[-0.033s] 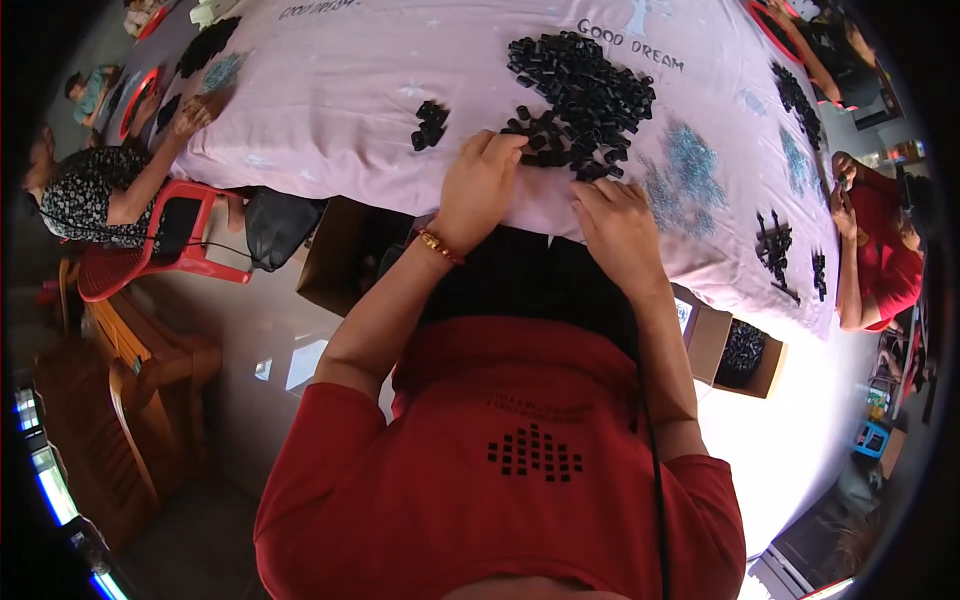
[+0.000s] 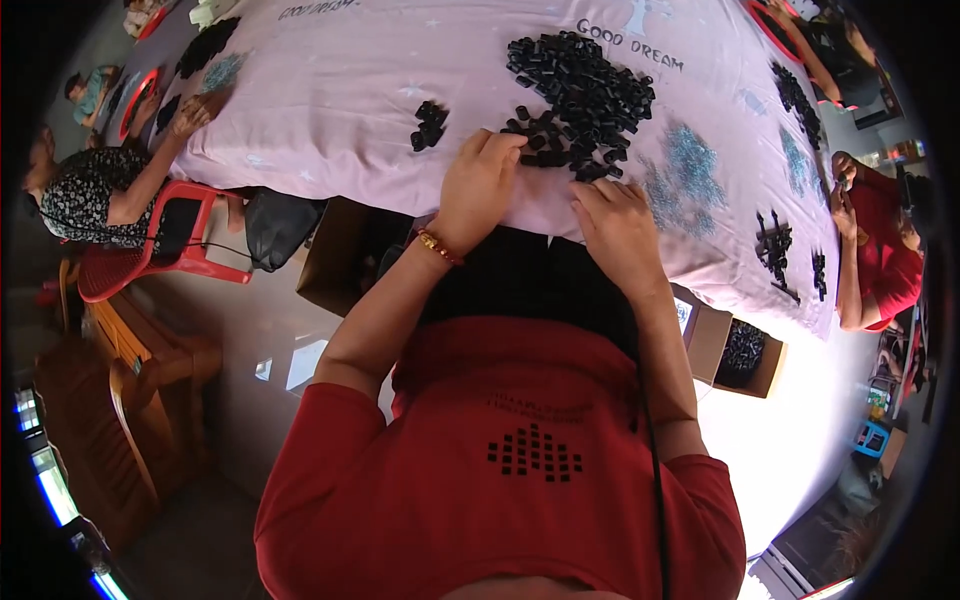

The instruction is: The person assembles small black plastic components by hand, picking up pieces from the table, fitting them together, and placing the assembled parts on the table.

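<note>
Both my hands rest at the near edge of the pink cloth (image 2: 320, 110), by a large heap of short black tube-like pieces (image 2: 590, 85). My left hand (image 2: 478, 182) has its fingers bent and drawn together, tips beside a few loose pieces left of the heap. Whatever is in its fingers is hidden. Just below the heap's lower end, my right hand (image 2: 618, 225) is closed with curled fingers, the tips close to the nearest black pieces; what it holds, if anything, cannot be made out. A smaller group of black pieces (image 2: 429, 126) lies left of my left hand.
Small clear-bluish pieces (image 2: 690, 180) are spread right of my right hand. Farther right lie black assembled parts (image 2: 774, 245). Below the table edge stands a cardboard box of dark pieces (image 2: 742, 352). People sit at both sides; a red chair (image 2: 205, 230) is at left.
</note>
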The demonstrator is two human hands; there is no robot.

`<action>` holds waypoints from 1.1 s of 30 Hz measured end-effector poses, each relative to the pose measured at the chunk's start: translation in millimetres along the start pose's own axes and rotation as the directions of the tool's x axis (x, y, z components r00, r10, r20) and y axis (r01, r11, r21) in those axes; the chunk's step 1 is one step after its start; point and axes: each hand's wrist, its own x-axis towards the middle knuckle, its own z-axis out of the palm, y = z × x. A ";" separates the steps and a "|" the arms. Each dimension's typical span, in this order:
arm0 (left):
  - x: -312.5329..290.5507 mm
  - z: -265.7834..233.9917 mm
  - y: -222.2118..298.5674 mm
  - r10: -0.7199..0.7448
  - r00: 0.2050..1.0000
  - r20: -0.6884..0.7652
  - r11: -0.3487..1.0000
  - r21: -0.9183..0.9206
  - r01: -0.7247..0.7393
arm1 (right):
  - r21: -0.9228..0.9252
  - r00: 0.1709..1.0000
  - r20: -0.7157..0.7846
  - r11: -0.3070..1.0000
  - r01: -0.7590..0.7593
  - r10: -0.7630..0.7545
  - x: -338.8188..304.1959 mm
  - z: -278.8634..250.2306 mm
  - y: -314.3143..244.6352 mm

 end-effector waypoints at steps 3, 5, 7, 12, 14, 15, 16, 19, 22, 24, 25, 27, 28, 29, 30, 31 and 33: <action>3.1 -5.1 12.8 -0.161 0.986 0.042 0.981 -0.106 0.164 | 0.022 1.000 -0.009 1.000 -0.012 0.013 -0.4 -0.1 1.0; 4.8 -9.2 19.7 -0.179 0.981 0.074 0.979 -0.090 0.185 | 0.030 1.000 -0.019 0.999 -0.014 0.015 -0.3 -1.1 1.6; 5.8 -9.1 26.2 -0.196 0.974 0.109 0.976 -0.073 0.205 | 0.039 0.999 -0.030 0.999 -0.018 0.020 -0.5 -2.0 2.8; 12.2 4.3 33.6 -0.144 0.967 0.211 0.983 -0.082 0.164 | 0.103 0.999 0.022 0.994 -0.041 0.039 -0.8 -5.8 8.8; 17.6 13.9 35.8 -0.122 0.970 0.212 0.991 -0.032 0.132 | 0.115 0.999 -0.013 0.993 -0.033 0.035 -0.7 -5.0 11.3; 20.8 18.9 37.0 -0.103 0.972 0.209 0.995 0.019 0.102 | 0.125 0.999 -0.045 0.992 -0.019 0.025 -0.7 -4.6 12.7; 24.2 23.3 38.2 -0.101 0.972 0.214 0.995 0.019 0.099 | 0.127 0.998 -0.047 0.992 -0.024 0.030 -0.9 -4.3 14.1; 35.1 34.4 41.8 -0.062 0.978 0.200 0.993 0.110 0.040 | 0.157 0.999 -0.036 0.987 -0.024 0.030 -1.5 -4.0 17.6; 42.4 42.3 42.7 -0.022 0.972 0.235 0.993 0.118 -0.006 | 0.172 0.999 -0.035 0.985 -0.025 0.032 -1.7 -5.6 19.1; 43.7 47.8 39.4 0.006 0.957 0.290 0.989 0.138 -0.048 | 0.212 0.995 0.050 0.973 -0.091 0.082 -2.3 -7.8 19.3; 43.9 48.9 38.6 0.007 0.956 0.294 0.989 0.137 -0.049 | 0.213 0.995 0.050 0.972 -0.095 0.086 -2.1 -7.0 19.7; 43.9 49.9 36.8 0.032 0.953 0.302 0.990 0.123 -0.072 | 0.203 0.997 -0.026 0.977 -0.059 0.066 -1.7 -5.1 20.1; 44.1 50.3 36.4 0.031 0.952 0.305 0.990 0.123 -0.071 | 0.204 0.997 -0.026 0.977 -0.062 0.068 -1.4 -5.2 20.4; 44.2 50.6 36.0 0.032 0.955 0.296 0.990 0.121 -0.070 | 0.215 0.997 -0.018 0.974 -0.068 0.074 -1.2 -5.8 20.5; 44.4 51.0 35.7 0.032 0.957 0.288 0.990 0.120 -0.069 | 0.226 0.997 -0.011 0.971 -0.074 0.079 -1.1 -6.3 20.5; 44.6 51.5 35.5 0.030 0.957 0.288 0.990 0.121 -0.068 | 0.227 0.997 -0.010 0.971 -0.074 0.079 -1.0 -6.8 20.8; 44.8 52.2 35.2 0.019 0.956 0.293 0.993 0.105 -0.051 | 0.247 0.997 -0.009 0.966 -0.077 0.082 -1.1 -7.4 21.3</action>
